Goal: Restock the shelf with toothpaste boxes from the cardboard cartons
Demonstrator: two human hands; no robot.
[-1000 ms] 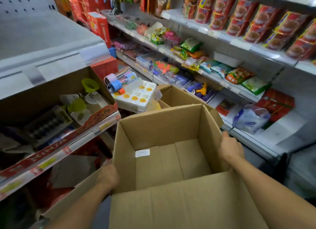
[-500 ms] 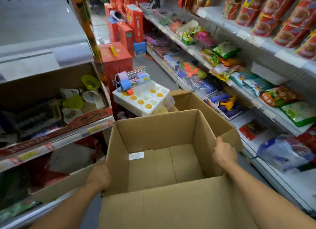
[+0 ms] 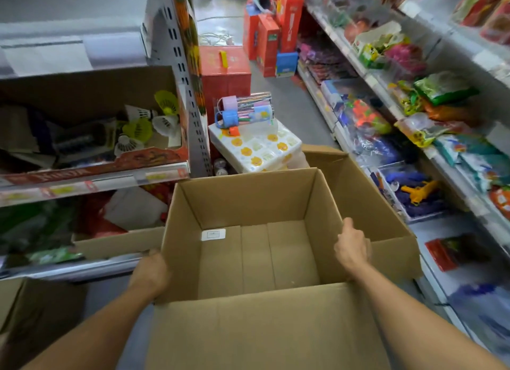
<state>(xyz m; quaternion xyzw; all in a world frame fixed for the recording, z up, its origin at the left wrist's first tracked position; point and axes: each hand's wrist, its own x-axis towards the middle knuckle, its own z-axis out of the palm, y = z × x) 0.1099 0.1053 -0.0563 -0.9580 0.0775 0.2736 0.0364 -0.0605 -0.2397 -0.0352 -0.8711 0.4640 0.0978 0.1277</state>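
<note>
While both hands, left hand (image 3: 150, 273) and right hand (image 3: 352, 248), grip the empty cardboard carton (image 3: 256, 248) with curled fingers, its loose flaps could snag the nearby shelves.

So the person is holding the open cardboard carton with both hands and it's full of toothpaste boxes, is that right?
Not quite. The head view shows both hands on the open cardboard carton, the left hand on its left wall and the right hand over its right wall, but the carton is empty: only a small white label shows inside, no toothpaste boxes.
</note>
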